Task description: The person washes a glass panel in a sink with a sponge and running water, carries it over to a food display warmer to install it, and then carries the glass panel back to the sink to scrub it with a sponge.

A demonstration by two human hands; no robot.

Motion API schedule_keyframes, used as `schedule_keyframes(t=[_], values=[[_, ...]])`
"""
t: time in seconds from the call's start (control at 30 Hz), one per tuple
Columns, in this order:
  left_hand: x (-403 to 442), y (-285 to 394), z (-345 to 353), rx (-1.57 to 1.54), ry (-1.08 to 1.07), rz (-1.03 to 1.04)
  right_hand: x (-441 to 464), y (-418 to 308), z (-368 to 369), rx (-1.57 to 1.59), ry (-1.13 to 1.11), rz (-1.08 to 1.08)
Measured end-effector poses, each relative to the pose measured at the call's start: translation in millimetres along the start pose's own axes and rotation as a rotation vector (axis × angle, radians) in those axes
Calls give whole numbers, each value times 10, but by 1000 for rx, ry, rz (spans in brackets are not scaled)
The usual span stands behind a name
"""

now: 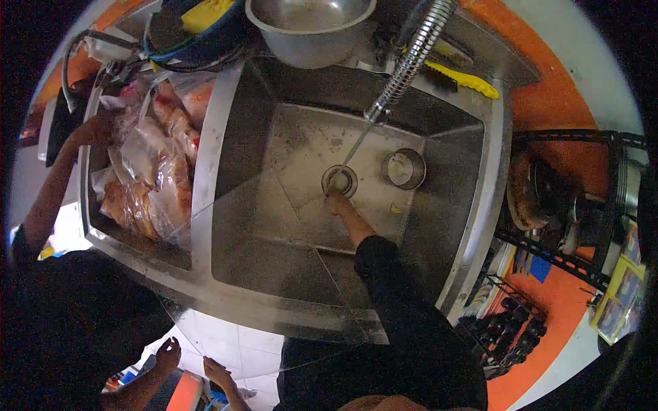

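My right hand [337,203] is down in the large sink at the round drain [340,181], below a thin stream of water from the spring-coil faucet [411,58]. Its fingers look closed, but what they hold, if anything, is too small to tell. A clear sheet [274,274] with straight edges slants across the sink's front rim. My left hand [218,372] pinches its lower corner, above the floor. To the right of the drain, a small metal cup [404,169] rests on the sink floor.
A co-worker in black stands at the left, one hand [168,356] near my left hand, one arm [60,175] over the left basin's bagged meat [147,175]. Behind the sink are a metal bowl [312,34] and a yellow-handled brush [473,82]. A black rack [606,205] stands right.
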State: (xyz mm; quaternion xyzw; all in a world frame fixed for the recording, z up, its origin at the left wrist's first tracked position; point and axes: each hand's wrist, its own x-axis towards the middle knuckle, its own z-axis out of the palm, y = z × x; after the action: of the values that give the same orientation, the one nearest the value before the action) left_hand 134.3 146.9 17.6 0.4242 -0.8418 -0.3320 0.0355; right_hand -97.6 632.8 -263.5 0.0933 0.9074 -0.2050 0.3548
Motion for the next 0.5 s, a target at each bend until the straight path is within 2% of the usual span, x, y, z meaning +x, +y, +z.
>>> schedule_keyframes(t=[0.5], values=[[91, -50, 15, 9, -33, 20, 47, 235, -55, -108, 71, 164]])
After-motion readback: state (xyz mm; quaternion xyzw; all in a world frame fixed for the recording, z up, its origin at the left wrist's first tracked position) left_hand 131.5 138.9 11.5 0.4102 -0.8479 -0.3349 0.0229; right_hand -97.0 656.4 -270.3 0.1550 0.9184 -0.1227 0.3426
